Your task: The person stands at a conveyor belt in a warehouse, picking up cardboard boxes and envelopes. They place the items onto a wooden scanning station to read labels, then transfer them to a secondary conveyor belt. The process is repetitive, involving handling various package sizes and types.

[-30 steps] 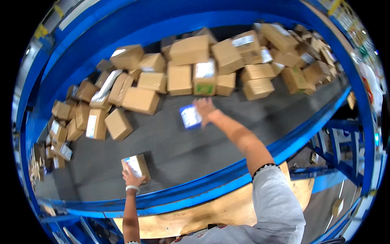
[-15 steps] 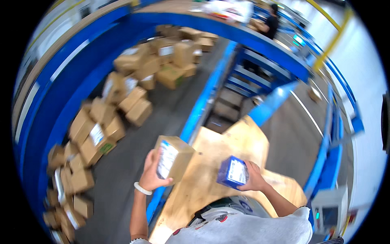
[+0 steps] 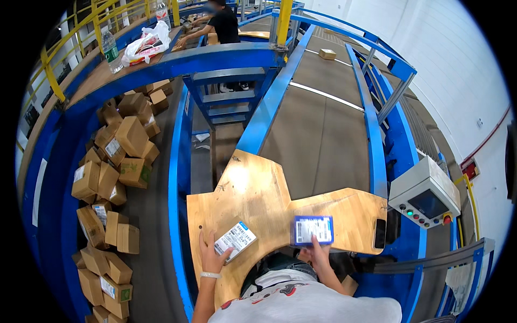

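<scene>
A labelled box is facing label-up, its long axis slanting away rightward from the left hand, which is clamping its near end, while a blue box is stretching crosswise over the counter, the right hand gripping it thumb-on-top, fingers mostly hiding underneath.

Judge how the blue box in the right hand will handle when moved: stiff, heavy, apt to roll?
The blue box is probably stiff: its edges look straight. Likely light enough for one hand, since only the right hand holds it. Flat faces make rolling unlikely.
</scene>
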The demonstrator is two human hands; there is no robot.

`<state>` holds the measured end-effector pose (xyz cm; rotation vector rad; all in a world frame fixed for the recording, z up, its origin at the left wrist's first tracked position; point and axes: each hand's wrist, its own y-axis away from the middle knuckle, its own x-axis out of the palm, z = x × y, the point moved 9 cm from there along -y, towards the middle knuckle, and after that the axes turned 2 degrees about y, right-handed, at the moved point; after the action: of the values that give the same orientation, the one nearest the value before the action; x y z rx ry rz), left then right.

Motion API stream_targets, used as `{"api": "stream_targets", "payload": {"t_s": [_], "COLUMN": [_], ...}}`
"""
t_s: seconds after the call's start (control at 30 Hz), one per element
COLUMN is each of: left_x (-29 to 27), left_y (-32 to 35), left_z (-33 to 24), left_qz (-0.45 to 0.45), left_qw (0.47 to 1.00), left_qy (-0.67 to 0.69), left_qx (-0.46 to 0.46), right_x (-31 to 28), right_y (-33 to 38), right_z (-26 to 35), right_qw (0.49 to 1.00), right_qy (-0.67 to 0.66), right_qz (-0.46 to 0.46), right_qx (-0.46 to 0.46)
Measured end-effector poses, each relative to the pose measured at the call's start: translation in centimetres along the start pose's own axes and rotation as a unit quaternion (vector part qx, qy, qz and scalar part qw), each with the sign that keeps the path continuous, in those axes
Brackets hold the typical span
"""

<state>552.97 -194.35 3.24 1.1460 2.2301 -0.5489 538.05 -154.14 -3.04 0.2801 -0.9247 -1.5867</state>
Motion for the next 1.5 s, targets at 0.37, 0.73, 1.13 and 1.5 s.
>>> {"api": "stream_targets", "payload": {"t_s": [0.37, 0.73, 1.13, 1.5], "left_x": [0.1, 17.0, 3.9, -15.7], "left_y": [-0.8, -7.6, -13.5, -10.8], "left_z": [-0.5, -10.1, 1.7, 37.8], "left_qz": [-0.025, 0.259, 0.017, -0.345], "left_qw": [0.992, 0.942, 0.866, 0.829], "left_qy": [0.112, 0.207, 0.491, 0.058], "left_qx": [-0.055, 0.058, -0.092, -0.437], "right_x": [10.4, 8.0, 10.6, 79.4], "right_y": [-25.3, -2.0, -38.4, -16.3], "right_z": [16.2, -0.3, 19.7, -4.9], "right_qw": [0.98, 0.962, 0.985, 0.406], "right_qy": [0.094, 0.209, 0.162, 0.473], "right_qz": [-0.087, 0.119, -0.014, 0.551], "right_qx": [-0.154, 0.127, -0.059, -0.555]}}
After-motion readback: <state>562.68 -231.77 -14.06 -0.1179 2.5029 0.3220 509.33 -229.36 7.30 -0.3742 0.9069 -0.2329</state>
